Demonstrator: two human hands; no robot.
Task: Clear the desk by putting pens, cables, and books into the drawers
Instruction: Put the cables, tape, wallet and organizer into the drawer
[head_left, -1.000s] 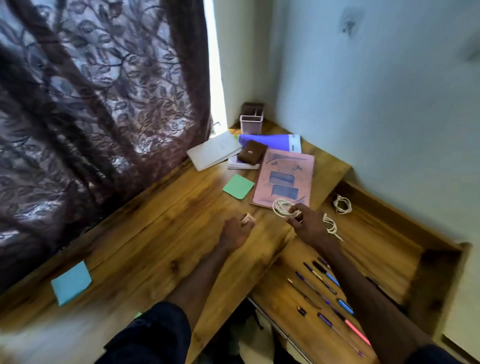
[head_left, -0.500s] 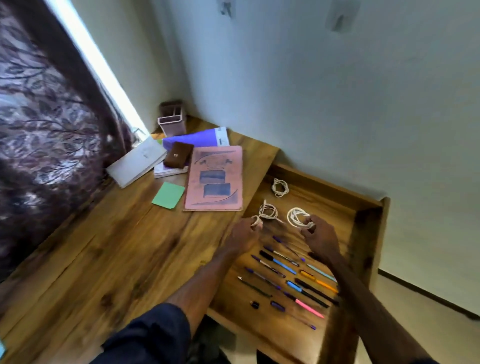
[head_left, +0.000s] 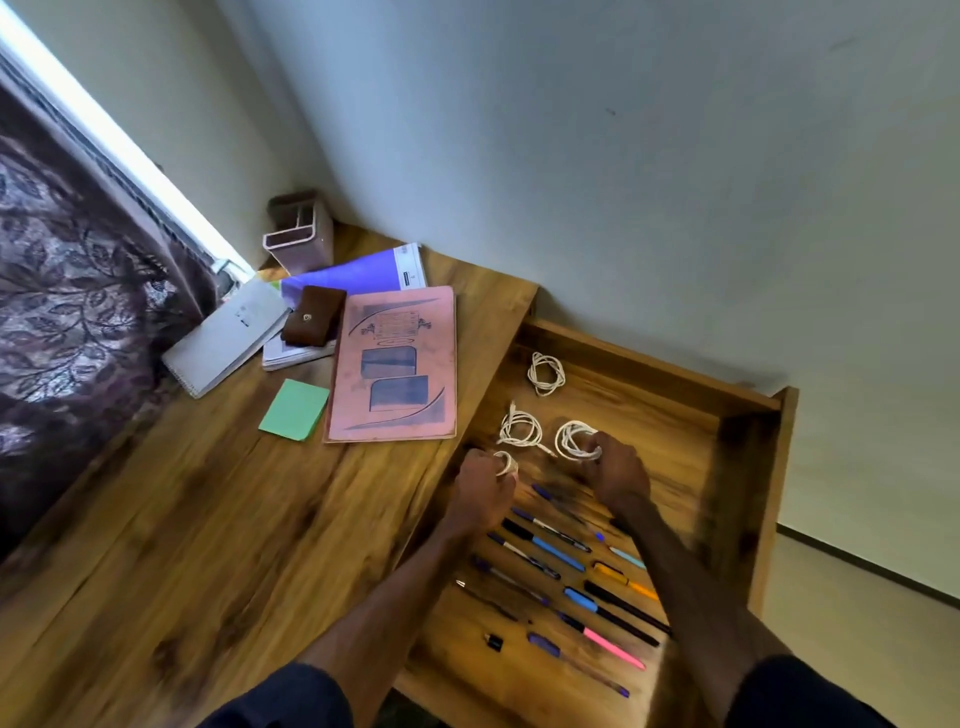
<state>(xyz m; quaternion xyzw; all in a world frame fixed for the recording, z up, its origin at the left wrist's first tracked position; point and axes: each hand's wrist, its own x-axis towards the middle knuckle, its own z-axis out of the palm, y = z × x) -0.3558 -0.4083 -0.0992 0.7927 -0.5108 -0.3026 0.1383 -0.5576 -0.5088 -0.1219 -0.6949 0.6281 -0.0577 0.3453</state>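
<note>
Both hands are over the open wooden drawer at the desk's right. My right hand grips a coiled white cable low above the drawer floor. My left hand holds a small white coil in curled fingers. Two more white cable coils lie in the drawer, one just beyond my left hand and one near the back. Several pens lie in rows at the drawer's front. A pink book, a purple book and a white notebook lie on the desk.
A brown pouch sits on the stacked books. A green sticky pad lies left of the pink book. A pen holder stands in the desk corner by the wall. A patterned curtain hangs at the left.
Both hands moved from the desk edge over into the drawer, carrying their cable coils. The view swung right, bringing the whole drawer into sight.
</note>
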